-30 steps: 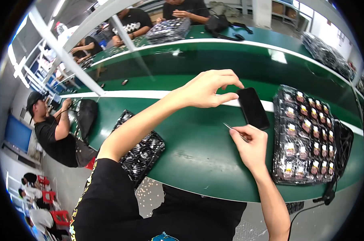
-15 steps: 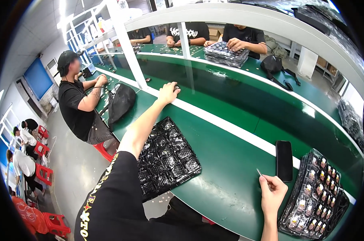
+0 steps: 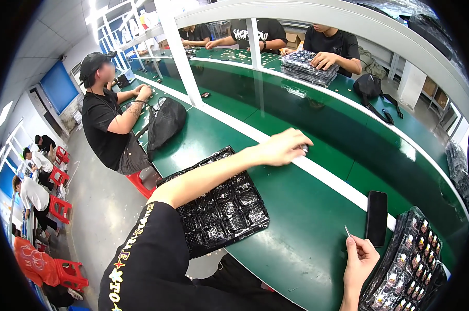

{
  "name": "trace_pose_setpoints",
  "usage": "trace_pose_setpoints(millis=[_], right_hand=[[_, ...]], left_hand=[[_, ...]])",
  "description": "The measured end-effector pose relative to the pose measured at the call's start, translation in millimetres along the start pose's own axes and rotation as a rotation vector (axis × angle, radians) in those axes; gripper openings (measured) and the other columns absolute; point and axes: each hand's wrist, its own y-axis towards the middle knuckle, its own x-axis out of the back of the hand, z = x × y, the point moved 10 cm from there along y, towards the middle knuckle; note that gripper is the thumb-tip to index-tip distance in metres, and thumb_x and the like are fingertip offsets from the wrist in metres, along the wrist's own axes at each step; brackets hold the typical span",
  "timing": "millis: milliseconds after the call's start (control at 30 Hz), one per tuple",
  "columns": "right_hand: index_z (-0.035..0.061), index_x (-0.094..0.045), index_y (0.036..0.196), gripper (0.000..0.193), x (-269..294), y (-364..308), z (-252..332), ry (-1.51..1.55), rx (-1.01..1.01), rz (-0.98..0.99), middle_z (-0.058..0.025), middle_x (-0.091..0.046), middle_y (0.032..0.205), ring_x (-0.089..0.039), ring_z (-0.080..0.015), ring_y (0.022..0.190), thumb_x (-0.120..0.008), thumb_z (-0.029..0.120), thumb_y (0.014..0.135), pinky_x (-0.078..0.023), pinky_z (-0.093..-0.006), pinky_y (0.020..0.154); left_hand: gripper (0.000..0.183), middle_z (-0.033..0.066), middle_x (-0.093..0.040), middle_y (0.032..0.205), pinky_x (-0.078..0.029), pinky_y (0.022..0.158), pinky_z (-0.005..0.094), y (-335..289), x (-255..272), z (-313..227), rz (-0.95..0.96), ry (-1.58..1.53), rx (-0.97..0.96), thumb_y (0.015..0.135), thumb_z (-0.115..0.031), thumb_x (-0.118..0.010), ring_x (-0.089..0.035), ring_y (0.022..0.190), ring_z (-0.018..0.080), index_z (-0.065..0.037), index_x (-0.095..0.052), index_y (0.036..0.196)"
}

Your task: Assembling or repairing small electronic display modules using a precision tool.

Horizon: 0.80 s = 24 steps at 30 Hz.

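My left hand (image 3: 281,147) is held out over the white strip along the far side of my green table, its fingers closed on a small dark-and-silvery part (image 3: 304,149); the kind is too small to tell. Under my left forearm lies a black plastic tray (image 3: 229,207) with square pockets. Near the right end of the table my right hand (image 3: 361,256) is closed in a pinch round a thin pointed metal tool (image 3: 347,230), its tip sticking up; most of it is hidden in my fingers.
At right are a black phone (image 3: 376,217) and stacked trays (image 3: 408,259) holding several small parts. A black bag (image 3: 167,124) lies at left beside a seated person (image 3: 102,114). A white post (image 3: 180,62) and overhead beam cross the view; people work across the conveyor (image 3: 328,150).
My left hand has moved right and nearer along the white strip, bringing the small part with it. My right hand keeps its pinch on the thin tool. The view has shifted slightly.
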Motion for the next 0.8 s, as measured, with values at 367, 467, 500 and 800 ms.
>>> trace_pose_setpoints(millis=[367, 467, 500, 800], right_hand=[[-0.0069, -0.081, 0.107, 0.013, 3.0, 1.0, -0.6, 0.003, -0.082, -0.042, 0.0002, -0.065, 0.083, -0.060, -0.0060, 0.076, -0.077, 0.005, 0.105, -0.044, -0.0214, 0.068], [-0.0069, -0.082, 0.107, 0.013, 1.8, 0.7, -0.1, -0.017, -0.060, -0.046, 0.0001, -0.065, 0.083, -0.061, -0.0061, 0.076, -0.077, 0.005, 0.105, -0.045, -0.0206, 0.068], [-0.0068, -0.082, 0.107, 0.013, 1.1, 0.8, 0.8, -0.021, -0.062, -0.042, 0.0001, -0.065, 0.083, -0.062, -0.0061, 0.076, -0.077, 0.005, 0.105, -0.046, -0.0201, 0.069], [-0.0056, -0.083, 0.108, 0.014, 5.4, 0.3, -8.1, -0.075, -0.077, -0.044, 0.0003, -0.068, 0.084, -0.062, -0.0060, 0.074, -0.077, 0.008, 0.105, -0.045, -0.0208, 0.067]], left_hand=[[0.029, 0.0052, -0.065, 0.124, -0.052, 0.090, 0.0423, -16.2, -94.1, -169.2, 0.230, -0.217, -0.453, 0.103, -0.031, -0.077, -0.062, 0.108, 0.0271, -0.012, -0.076, 0.124], [0.046, 0.0072, -0.062, 0.120, -0.051, 0.090, 0.0427, -14.8, -93.4, -157.8, 0.263, -0.249, -0.366, 0.097, -0.045, -0.084, -0.063, 0.107, 0.0282, -0.011, -0.075, 0.128], [0.051, 0.0073, -0.062, 0.120, -0.052, 0.091, 0.0432, -15.4, -89.9, -154.4, 0.252, -0.229, -0.356, 0.095, -0.046, -0.085, -0.064, 0.107, 0.0290, -0.011, -0.075, 0.130], [0.054, 0.0062, -0.067, 0.107, -0.049, 0.098, 0.0441, -15.6, -91.8, -137.1, 0.289, -0.343, -0.262, 0.088, -0.043, -0.090, -0.066, 0.107, 0.0282, -0.008, -0.076, 0.127]])
